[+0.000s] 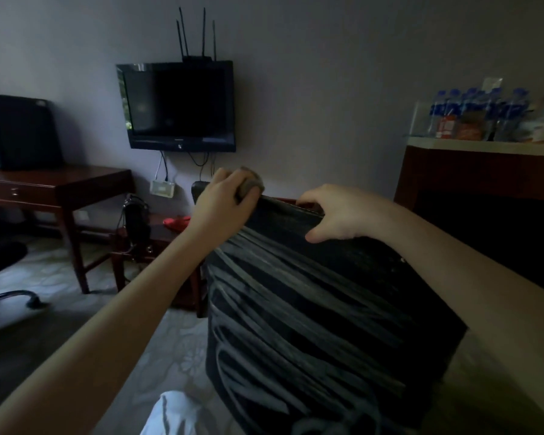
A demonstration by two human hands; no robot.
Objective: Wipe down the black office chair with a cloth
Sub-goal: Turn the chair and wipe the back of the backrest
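a: where is the chair?
b: right in front, its black back facing the camera, streaked with pale grey smears; a television hangs on the wall behind it; a wooden desk stands off to the left.
a: and the cloth?
b: grey, bunched up in the left hand, whose fingers curl round it; it touches the top left corner of the chair back.
a: the right hand?
b: grasping the top edge of the chair back, fingers over the far side, thumb on the near face; the hands sit apart along that edge.
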